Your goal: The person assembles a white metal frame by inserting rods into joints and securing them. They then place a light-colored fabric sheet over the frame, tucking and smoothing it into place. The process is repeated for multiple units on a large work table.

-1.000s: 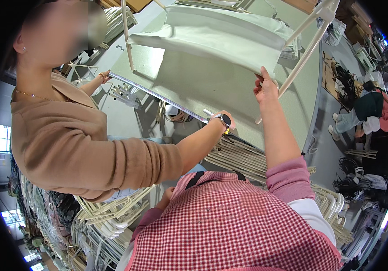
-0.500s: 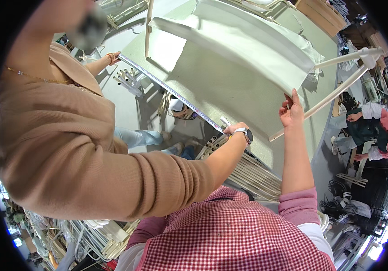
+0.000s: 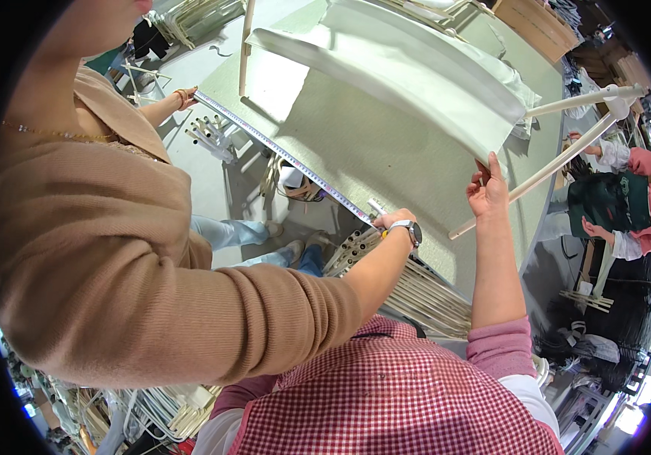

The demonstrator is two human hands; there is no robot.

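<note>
My right hand (image 3: 488, 189) is closed on the near right corner of a white fabric panel (image 3: 416, 83), the thumb up along its edge. The panel sags in a long curve above a pale green table (image 3: 386, 167). Pale tubes of a frame (image 3: 560, 171) stick out past its right end, beside my hand. My left hand is out of sight; only part of that sleeve (image 3: 246, 390) shows below a co-worker's brown arm. That co-worker's two hands stretch a tape measure (image 3: 280, 152) along the table's left edge.
The co-worker's arm (image 3: 265, 318) crosses in front of me from the left. Bundled pale tubes (image 3: 424, 296) lie below the table's near edge. A cardboard box (image 3: 538, 26) stands at the far right. Another person in a dark green apron (image 3: 606, 205) is beyond the table's right side.
The co-worker's head and body have shifted slightly, the tape staying along the edge. The person at the right has moved and turned. My right hand has hardly moved.
</note>
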